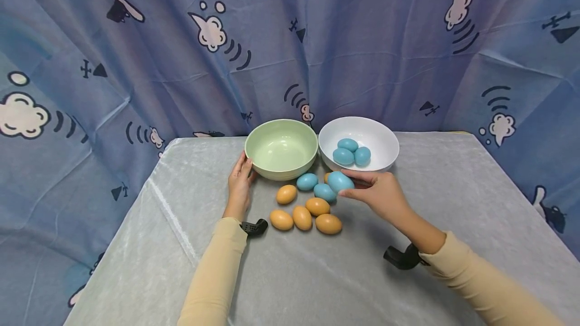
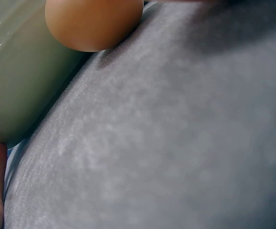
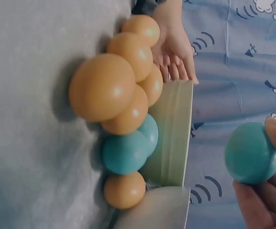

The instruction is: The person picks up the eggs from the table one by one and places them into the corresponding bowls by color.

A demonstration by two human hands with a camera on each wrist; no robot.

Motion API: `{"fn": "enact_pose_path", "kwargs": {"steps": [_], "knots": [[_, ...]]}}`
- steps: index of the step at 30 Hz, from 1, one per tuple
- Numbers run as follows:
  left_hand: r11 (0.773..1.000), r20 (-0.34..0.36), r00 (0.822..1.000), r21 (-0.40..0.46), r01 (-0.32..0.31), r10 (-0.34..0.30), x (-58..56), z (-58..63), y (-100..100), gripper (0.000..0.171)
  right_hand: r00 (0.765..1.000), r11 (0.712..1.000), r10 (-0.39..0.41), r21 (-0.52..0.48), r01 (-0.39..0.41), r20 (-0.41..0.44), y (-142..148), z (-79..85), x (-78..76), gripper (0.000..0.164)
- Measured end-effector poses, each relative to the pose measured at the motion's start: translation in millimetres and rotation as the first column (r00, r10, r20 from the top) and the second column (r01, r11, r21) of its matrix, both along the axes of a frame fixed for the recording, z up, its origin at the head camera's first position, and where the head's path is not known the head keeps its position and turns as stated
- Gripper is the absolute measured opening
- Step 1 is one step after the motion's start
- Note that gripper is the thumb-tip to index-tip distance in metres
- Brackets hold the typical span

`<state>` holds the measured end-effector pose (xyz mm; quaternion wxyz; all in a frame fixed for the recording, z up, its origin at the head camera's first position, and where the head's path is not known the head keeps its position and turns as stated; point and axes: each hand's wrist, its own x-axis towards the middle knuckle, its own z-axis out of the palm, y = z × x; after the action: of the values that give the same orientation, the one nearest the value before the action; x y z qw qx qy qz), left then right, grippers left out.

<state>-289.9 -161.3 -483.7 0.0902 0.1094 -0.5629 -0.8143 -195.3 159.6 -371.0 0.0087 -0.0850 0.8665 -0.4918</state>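
My right hand (image 1: 382, 192) pinches a blue egg (image 1: 341, 182) between thumb and fingers, raised just in front of the white bowl (image 1: 385, 152). The same blue egg (image 3: 252, 152) shows in the right wrist view, clear of the table. Against the left side of the green bowl (image 1: 283, 145) rests my left hand (image 1: 238, 187), its fingers fairly straight along the outer wall. Three blue eggs (image 1: 348, 145) lie inside the white bowl; the green bowl holds nothing. Before the bowls lie two more blue eggs (image 1: 307, 181) and several orange eggs (image 1: 302, 218), one partly hidden behind the held egg.
Both bowls stand side by side at the back of the table, which is covered with a grey cloth (image 1: 308, 280). Right behind them hangs a blue patterned curtain (image 1: 272, 64). Black wrist cameras (image 1: 403, 257) sit at both cuffs, close over the cloth.
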Motion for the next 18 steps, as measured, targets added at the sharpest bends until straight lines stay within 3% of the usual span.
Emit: {"fn": "enact_pose_path", "kwargs": {"steps": [18], "knots": [[1.000,-0.015,1.000,-0.004,0.003,-0.003,0.3,-1.1,-0.2,0.056,0.994,0.993,-0.095,0.079,0.091,0.048,18.7,13.5,-20.6,0.060]]}}
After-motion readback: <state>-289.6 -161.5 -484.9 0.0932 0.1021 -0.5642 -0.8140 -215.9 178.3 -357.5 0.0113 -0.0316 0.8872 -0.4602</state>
